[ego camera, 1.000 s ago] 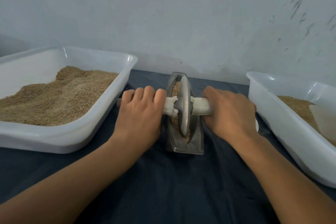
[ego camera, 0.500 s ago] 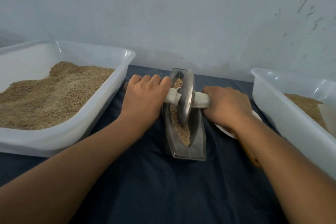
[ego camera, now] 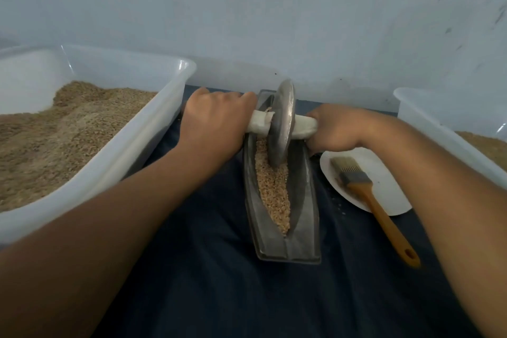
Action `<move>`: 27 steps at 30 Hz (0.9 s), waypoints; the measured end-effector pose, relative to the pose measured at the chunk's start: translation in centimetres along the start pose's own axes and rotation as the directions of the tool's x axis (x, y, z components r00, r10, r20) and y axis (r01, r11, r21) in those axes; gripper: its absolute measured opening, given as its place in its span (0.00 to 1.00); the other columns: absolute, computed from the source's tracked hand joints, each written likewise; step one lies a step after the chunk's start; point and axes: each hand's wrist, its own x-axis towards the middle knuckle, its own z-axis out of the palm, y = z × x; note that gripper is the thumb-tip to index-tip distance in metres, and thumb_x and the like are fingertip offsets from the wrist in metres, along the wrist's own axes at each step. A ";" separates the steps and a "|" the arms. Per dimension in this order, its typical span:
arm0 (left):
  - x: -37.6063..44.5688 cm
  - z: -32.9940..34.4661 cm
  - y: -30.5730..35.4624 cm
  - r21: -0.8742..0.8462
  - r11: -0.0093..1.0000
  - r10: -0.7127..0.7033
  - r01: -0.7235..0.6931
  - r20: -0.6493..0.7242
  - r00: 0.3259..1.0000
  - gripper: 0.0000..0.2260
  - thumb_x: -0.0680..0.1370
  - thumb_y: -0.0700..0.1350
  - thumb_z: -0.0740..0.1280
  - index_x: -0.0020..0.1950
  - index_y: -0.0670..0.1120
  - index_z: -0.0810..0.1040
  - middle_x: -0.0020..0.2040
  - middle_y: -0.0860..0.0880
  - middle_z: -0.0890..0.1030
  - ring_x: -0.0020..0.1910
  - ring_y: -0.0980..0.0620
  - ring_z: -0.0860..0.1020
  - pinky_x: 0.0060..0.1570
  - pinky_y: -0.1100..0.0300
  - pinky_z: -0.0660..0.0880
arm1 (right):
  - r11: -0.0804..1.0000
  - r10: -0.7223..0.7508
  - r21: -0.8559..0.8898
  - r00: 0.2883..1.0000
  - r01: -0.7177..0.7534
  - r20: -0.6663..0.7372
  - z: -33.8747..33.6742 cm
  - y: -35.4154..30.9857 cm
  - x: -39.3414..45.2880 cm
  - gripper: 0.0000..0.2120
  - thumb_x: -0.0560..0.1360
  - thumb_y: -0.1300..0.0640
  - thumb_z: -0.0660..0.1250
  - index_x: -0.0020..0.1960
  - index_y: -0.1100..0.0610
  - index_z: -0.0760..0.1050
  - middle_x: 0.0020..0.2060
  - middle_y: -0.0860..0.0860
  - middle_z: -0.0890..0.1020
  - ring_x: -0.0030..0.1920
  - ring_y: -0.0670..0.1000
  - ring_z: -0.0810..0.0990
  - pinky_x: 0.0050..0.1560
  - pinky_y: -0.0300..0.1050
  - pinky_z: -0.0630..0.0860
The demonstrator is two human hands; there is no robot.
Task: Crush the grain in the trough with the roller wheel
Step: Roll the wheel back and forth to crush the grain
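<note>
Left of frame: big white tub heaped w/ brown grain, sitting on the dark-cloth surface, rim just beside my left forearm. Not part of this stroke.

My left hand, upper centre-left: grip closed round the left end of the cloth-wrapped axle, knuckles up, fingers curled over the far side.

Centre: roller wheel stands on edge in the metal trough, tilted a bit, now at the far end near the wall. Half a sec ago it sat lower, about mid-trough; a sec ago it was nearer me. So I've just pushed it away, and both hands went w/ it toward the top of frame. That leaves the grain in the trough uncovered along the middle and near part; it looks pale and broken-up but still coarse, so I'd say crushing is underway, not finished. Grain under the wheel itself is hidden.

Right of centre: my right hand has its grip closed on the right axle end, fingers wrapped underneath, wrist above the white plate. On that plate lies a brush w/ an orange handle sticking out over the cloth toward me; I see it clearly only now, since the arm reached fwd.

Far right: second white tub, some grain inside, mostly cut off.

Next, I reckon, a pull stroke back over the exposed grain, keeping even pressure both sides so the wheel stays in the groove.
</note>
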 end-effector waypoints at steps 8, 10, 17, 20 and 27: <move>-0.8 -0.4 0.3 -0.025 1.000 0.012 -0.014 -0.066 0.998 0.13 0.74 0.42 0.68 0.43 0.50 0.62 0.34 0.53 0.65 0.30 0.50 0.64 0.38 0.54 0.61 | 0.999 0.009 -0.042 0.993 -0.014 -0.115 0.7 0.2 -0.7 0.07 0.68 0.50 0.73 0.45 0.44 0.78 0.38 0.45 0.82 0.40 0.48 0.80 0.39 0.46 0.76; -1.2 -0.7 0.3 -0.050 0.999 0.008 -0.011 -0.067 0.998 0.15 0.73 0.41 0.69 0.44 0.51 0.61 0.35 0.53 0.65 0.31 0.50 0.65 0.39 0.54 0.62 | 0.995 0.012 -0.097 0.982 -0.031 -0.190 1.2 0.1 -1.4 0.04 0.67 0.49 0.69 0.42 0.43 0.76 0.37 0.44 0.81 0.38 0.47 0.79 0.35 0.44 0.72; -3.6 -2.7 1.0 -0.040 0.999 -0.011 0.009 -0.034 0.999 0.13 0.72 0.41 0.69 0.49 0.49 0.66 0.41 0.49 0.72 0.38 0.47 0.72 0.43 0.52 0.65 | 0.980 -0.029 -0.191 0.917 -0.051 -0.398 3.2 -0.2 -3.6 0.06 0.65 0.46 0.62 0.42 0.44 0.71 0.35 0.43 0.78 0.36 0.49 0.77 0.31 0.42 0.65; -4.4 -3.6 1.2 -0.045 0.999 -0.007 0.005 -0.049 0.999 0.13 0.70 0.38 0.68 0.49 0.48 0.67 0.40 0.49 0.71 0.38 0.46 0.71 0.43 0.52 0.65 | 0.977 -0.011 -0.195 0.891 -0.088 -0.455 4.0 -0.4 -4.7 0.07 0.67 0.45 0.63 0.44 0.44 0.71 0.34 0.43 0.78 0.35 0.49 0.76 0.31 0.43 0.66; -6.0 -5.1 1.5 -0.048 0.999 0.000 -0.004 -0.084 0.996 0.11 0.70 0.36 0.64 0.49 0.47 0.69 0.42 0.48 0.71 0.40 0.45 0.71 0.45 0.51 0.67 | 0.972 -0.005 -0.199 0.840 -0.123 -0.543 5.3 -1.0 -7.4 0.09 0.69 0.44 0.64 0.47 0.44 0.68 0.32 0.44 0.74 0.32 0.51 0.73 0.30 0.44 0.64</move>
